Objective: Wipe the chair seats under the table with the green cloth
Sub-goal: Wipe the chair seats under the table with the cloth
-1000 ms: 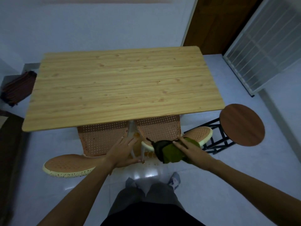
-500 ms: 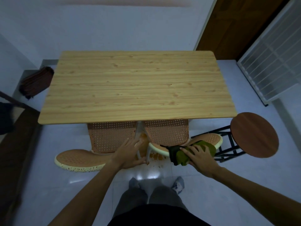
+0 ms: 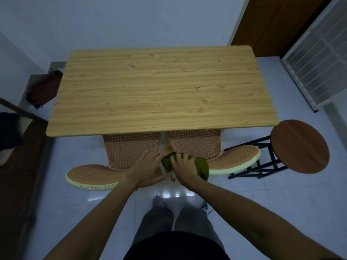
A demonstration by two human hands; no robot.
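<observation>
Looking down from head height, the view takes in a small room with pale blue walls and a glossy light tiled floor (image 3: 281, 194) that mirrors a lamp just ahead of the person's feet. At nine o'clock a dark wooden piece (image 3: 24, 132) cuts into the frame, and at ten o'clock a striped reddish bundle (image 3: 44, 89) lies by the wall. A wooden table (image 3: 155, 89) with pale grain fills the centre, its top bare. Two orange perforated chairs are pushed under its near edge: the left chair (image 3: 129, 152) and the right chair (image 3: 195, 145), side by side, their curved cream-rimmed backs flaring outward toward eight and four o'clock.

The left hand (image 3: 148, 169) lies with fingers spread on the near right corner of the left chair's seat, gripping nothing. Just beside it, at six o'clock from the table, the right hand (image 3: 184, 168) presses down with curled fingers on the green cloth (image 3: 201, 167), which is bunched on the near left corner of the right chair's seat, at the gap between the two chairs.

At three o'clock stands a round brown stool (image 3: 299, 146) on a black metal frame. A dark wooden door (image 3: 277, 25) shows at one o'clock, and a white barred grille (image 3: 319, 59) leans at two o'clock.
</observation>
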